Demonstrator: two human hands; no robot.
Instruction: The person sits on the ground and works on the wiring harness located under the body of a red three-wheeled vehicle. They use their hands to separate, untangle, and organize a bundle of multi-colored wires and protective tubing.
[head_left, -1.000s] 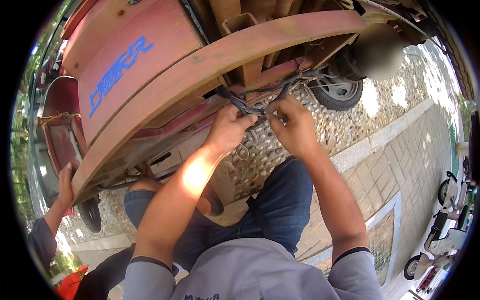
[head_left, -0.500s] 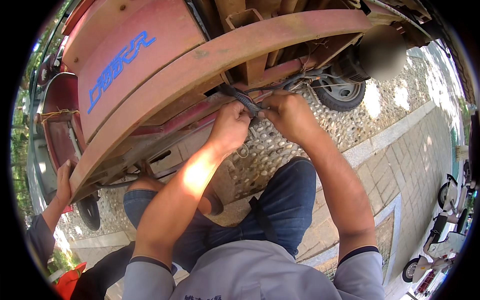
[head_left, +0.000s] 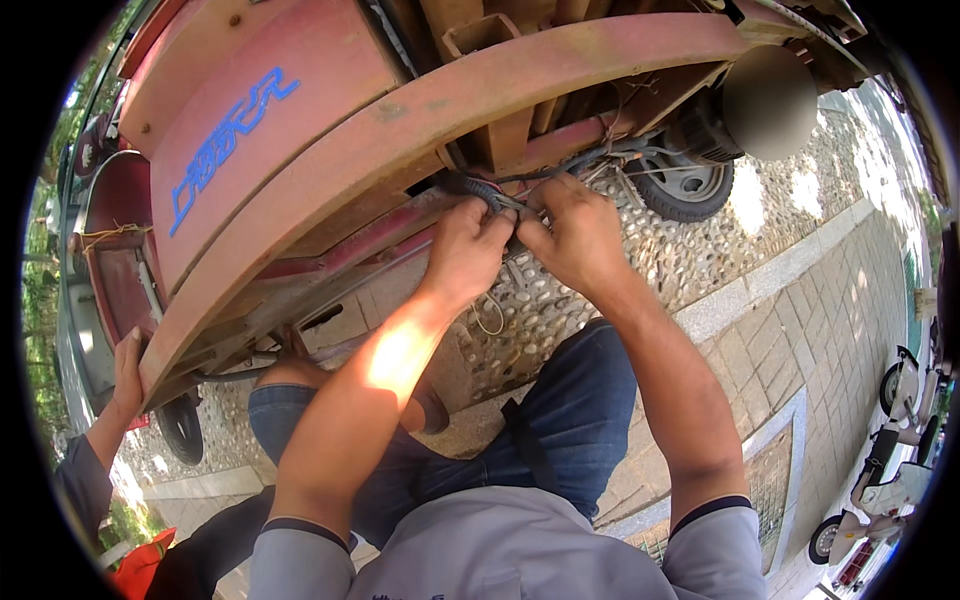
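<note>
My left hand pinches a dark wire bundle hanging below the curved, rusty red rim of a vehicle body. My right hand is closed on the same bundle just to the right, fingertips close to those of my left hand. Thinner wires and cables run from there along the underside toward a dark housing and a small wheel. A pale cord loop dangles below my hands. The spot between my fingertips is partly hidden.
Another person's hand rests on the vehicle's left edge, near a red bin and a tyre. My jeans-clad knees are below my hands, over pebbled paving. White scooters stand at the right.
My right hand moved up along the bundle and has shifted slightly back left since half a second ago, its grip changing. My left hand crept slightly up and right, staying on the wires.
</note>
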